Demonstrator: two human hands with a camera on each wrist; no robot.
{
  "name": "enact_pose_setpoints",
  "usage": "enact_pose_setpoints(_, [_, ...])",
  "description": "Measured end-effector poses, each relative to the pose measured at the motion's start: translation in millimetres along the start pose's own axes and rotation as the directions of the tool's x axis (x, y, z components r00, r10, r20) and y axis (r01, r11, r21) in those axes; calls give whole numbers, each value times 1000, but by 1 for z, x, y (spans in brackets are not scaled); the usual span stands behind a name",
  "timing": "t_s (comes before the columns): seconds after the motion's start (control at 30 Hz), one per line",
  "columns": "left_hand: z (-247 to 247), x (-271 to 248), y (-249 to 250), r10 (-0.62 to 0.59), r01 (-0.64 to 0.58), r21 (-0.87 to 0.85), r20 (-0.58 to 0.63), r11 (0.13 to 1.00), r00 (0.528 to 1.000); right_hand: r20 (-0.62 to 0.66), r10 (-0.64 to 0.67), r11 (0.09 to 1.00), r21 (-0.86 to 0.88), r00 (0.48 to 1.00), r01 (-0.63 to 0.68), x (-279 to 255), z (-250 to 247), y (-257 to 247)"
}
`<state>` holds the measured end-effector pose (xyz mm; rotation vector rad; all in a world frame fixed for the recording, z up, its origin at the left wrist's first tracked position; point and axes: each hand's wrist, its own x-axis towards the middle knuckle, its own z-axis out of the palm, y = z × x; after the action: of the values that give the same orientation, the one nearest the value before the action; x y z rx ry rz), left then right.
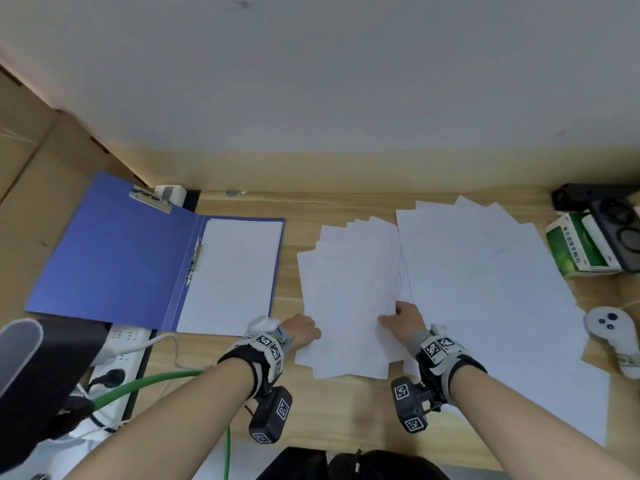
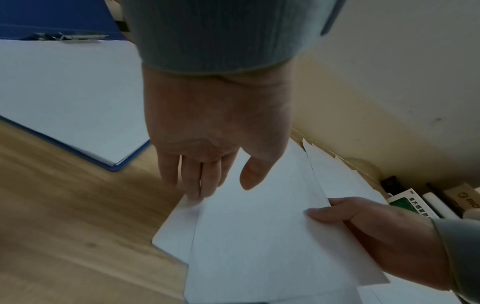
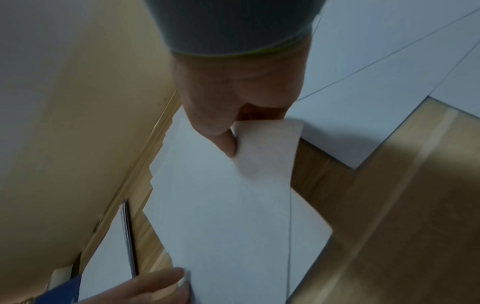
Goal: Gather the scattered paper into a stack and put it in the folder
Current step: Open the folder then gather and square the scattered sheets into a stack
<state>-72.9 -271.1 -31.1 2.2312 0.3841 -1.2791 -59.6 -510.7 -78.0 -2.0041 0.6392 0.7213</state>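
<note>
An open blue folder (image 1: 114, 254) lies at the left with white sheets (image 1: 232, 271) in its right half beside a metal clip (image 1: 194, 261). A fanned pile of white paper (image 1: 349, 289) lies in the middle of the wooden desk. More loose sheets (image 1: 485, 271) spread to its right. My left hand (image 1: 313, 336) has straight fingers, and its fingertips (image 2: 192, 197) touch the pile's left edge. My right hand (image 1: 389, 315) pinches the pile's right edge, thumb (image 3: 223, 139) on top and fingers hidden underneath.
A green-and-white box (image 1: 578, 247) and a black speaker (image 1: 616, 223) stand at the far right. A white controller (image 1: 613, 327) lies on the loose sheets. A power strip (image 1: 117, 351) and a green cable (image 1: 145, 382) sit at the near left. The wall runs close behind.
</note>
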Motion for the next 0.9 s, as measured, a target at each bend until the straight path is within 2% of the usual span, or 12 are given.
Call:
enact_pose_setpoints(0.07, [2,-2,-4,-12,13,-39,25,999,1000,8,-8,1000,-29,1000,9,-5,5,-3])
enact_pose_setpoints(0.17, [1,-2,-18,10,-12,-105,-24,994,1000,24,-59,996,-59,998,60,-18,8,-11])
enact_pose_setpoints(0.27, [-11,-7,-20,8,-26,-123,-142,992,990,53,-127,991,-25,991,128,-29,-4,-23])
enact_pose_setpoints(0.37, [-35,-19,-14,-15,-48,-226,-272,973,962,43,-194,979,74,980,191,-47,-24,-46])
enact_pose_setpoints(0.43, [-51,-28,-3,-1,-97,-309,-303,946,953,13,-233,962,146,972,229,-56,-36,-61])
enact_pose_setpoints(0.5, [-68,-35,12,50,-188,-455,-299,870,953,-17,-275,942,197,961,273,-61,-47,-77])
enact_pose_setpoints(0.57, [-83,-41,29,105,-295,-618,-325,729,940,-59,-291,921,254,955,296,-63,-56,-93])
enact_pose_setpoints(0.63, [-98,-54,45,138,-405,-710,-404,577,904,-106,-300,889,328,948,318,-67,-64,-112])
enact_pose_setpoints(0.7, [-113,-67,58,182,-489,-732,-462,475,868,-144,-323,854,381,935,354,-72,-74,-130])
enact_pose_setpoints(0.8, [-126,-77,65,250,-570,-705,-514,421,820,-151,-364,821,415,919,393,-78,-80,-142])
enact_pose_setpoints(0.9, [-121,-75,58,235,-574,-684,-529,450,815,-127,-370,803,455,920,386,-80,-74,-136])
